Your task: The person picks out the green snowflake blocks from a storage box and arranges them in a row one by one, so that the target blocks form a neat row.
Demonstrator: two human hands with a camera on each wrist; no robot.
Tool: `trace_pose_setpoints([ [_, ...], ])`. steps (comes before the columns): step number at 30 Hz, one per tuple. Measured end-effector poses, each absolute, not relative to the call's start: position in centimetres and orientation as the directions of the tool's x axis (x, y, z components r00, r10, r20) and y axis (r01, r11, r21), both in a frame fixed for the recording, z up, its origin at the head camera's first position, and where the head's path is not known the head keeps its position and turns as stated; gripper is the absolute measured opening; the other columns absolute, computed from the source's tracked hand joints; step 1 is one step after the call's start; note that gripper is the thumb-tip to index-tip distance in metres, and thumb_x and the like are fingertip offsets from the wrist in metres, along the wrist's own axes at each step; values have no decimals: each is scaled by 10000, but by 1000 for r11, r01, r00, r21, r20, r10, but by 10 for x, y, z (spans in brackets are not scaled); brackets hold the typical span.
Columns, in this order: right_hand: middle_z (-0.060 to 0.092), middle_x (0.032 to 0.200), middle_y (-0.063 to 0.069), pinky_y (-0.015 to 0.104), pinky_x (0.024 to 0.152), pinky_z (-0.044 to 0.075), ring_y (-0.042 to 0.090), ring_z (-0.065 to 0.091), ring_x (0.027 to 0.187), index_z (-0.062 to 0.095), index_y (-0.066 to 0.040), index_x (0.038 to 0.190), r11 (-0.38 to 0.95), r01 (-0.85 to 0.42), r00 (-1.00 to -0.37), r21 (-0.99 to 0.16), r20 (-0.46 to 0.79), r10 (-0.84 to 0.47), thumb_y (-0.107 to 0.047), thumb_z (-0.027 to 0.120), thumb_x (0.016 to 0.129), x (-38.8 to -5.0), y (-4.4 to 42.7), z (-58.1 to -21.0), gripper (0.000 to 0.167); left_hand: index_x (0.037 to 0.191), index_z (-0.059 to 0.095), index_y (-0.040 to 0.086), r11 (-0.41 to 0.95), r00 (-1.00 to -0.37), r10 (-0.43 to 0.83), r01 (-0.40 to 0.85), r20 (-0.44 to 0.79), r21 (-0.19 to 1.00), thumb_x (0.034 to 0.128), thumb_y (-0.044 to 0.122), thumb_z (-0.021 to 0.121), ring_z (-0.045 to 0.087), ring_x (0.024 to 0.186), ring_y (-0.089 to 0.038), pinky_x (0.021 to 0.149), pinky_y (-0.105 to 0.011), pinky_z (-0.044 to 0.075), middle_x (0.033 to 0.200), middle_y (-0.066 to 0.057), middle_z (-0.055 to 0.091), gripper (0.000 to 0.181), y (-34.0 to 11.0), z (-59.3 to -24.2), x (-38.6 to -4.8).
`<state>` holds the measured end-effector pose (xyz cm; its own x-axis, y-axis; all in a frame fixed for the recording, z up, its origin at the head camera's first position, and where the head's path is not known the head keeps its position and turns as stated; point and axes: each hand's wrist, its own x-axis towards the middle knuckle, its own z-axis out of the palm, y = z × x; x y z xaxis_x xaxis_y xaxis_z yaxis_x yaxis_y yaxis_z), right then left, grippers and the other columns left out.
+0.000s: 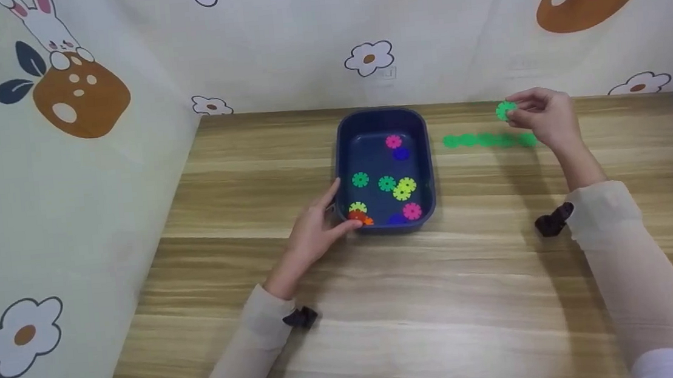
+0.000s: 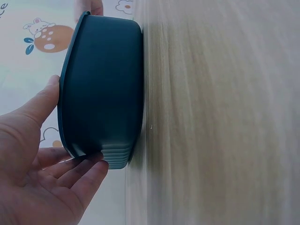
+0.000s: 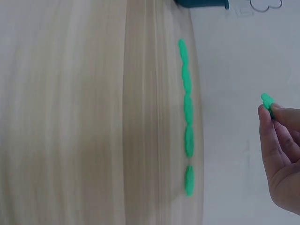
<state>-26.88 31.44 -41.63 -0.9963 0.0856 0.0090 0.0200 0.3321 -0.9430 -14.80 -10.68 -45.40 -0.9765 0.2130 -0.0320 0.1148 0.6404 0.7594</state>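
My right hand (image 1: 549, 118) pinches a green notched plastic disc (image 1: 504, 110) between thumb and fingertips, raised above the table. In the right wrist view, the right hand (image 3: 283, 154) holds this green disc (image 3: 267, 102) nearly edge-on. Below it, a row of green discs (image 1: 469, 139) lies on the table, with a small gap before the last one (image 3: 189, 180). My left hand (image 1: 311, 231) grips the near left corner of a dark blue plastic bin (image 1: 370, 154), thumb on the rim and fingers along the side. Pink, blue, green, yellow and orange-red discs lie scattered inside.
The wood-grain table (image 1: 444, 301) meets a patterned wall covering (image 1: 287, 41) close behind the bin and the row. Another covered wall (image 1: 71, 224) runs along the left side. Each wrist wears a small black device (image 1: 552, 222).
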Motion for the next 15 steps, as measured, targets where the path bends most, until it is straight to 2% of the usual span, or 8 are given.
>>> trace_pose_setpoints([
  [8,674,763,-169,147,711,592,-42,670,715,647,4,1120,339,66,-988,-938,-14,155,10,666,916,-260,349,-426,204,1568,316,153,642,-976,215,120,-28,757,832,368,798,392,1455,-342,1202,-474,346,1577,-181,379,906,-106,-454,-148],
  [15,634,697,-293,82,676,556,-116,617,686,612,-19,1089,441,132,-975,-888,-36,218,-48,678,922,-255,367,-437,181,1559,341,123,637,-974,226,140,-10,758,831,365,794,418,1439,-339,1189,-461,368,1556,-204,410,890,-107,-456,-149],
])
